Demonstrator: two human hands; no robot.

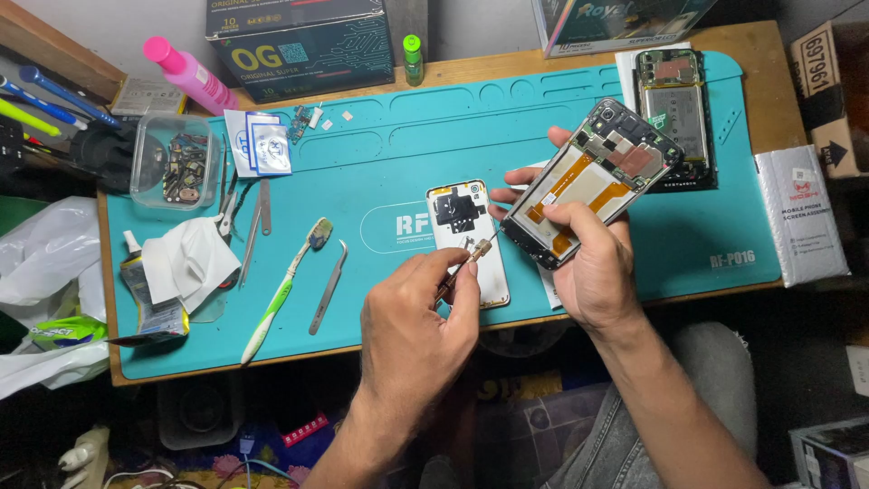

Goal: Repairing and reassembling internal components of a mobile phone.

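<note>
My right hand [593, 267] grips an opened phone [593, 172] by its lower end and holds it tilted above the teal work mat [380, 154]. The phone's orange flex cables and circuit board are exposed. My left hand [412, 326] pinches a small screwdriver [468, 263], its tip pointing at the phone's lower left edge. Under the screwdriver a white phone back cover [463, 222] lies inside-up on the mat.
A second opened phone [674, 113] lies at the mat's far right. A toothbrush [281, 290], tweezers [328, 285], white cloth [186, 258], glue tube [145, 294] and clear parts tub [172, 163] sit left. A pink bottle [190, 77], green bottle [413, 59] and boxes [299, 45] stand behind.
</note>
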